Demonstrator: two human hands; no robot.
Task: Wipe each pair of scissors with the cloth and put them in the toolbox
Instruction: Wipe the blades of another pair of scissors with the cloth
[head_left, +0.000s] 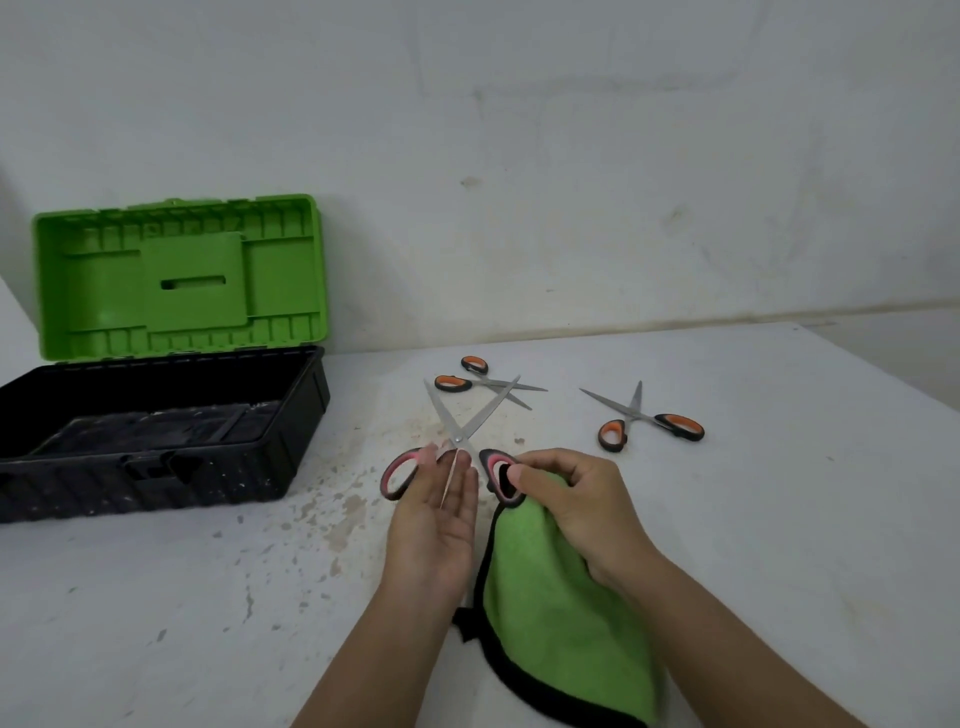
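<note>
Pink-and-black-handled scissors (445, 415) are held wide apart above the table, blades pointing away from me. My left hand (435, 512) lies palm up with straight fingers under their left handle and pivot. My right hand (569, 501) grips a green cloth with black edging (561, 618), and its thumb presses on the scissors' right handle. The cloth hangs from that hand down to the table. Two pairs of orange-handled scissors lie beyond: one (485, 383) just behind the held pair, the other (652, 420) to the right. The toolbox (306, 410) stands at the left with its lid up.
The toolbox has a black base and a green lid (182, 275) leaning back against the white wall. The white tabletop (779, 493) is stained and chipped in front of the box. Its far edge meets the wall.
</note>
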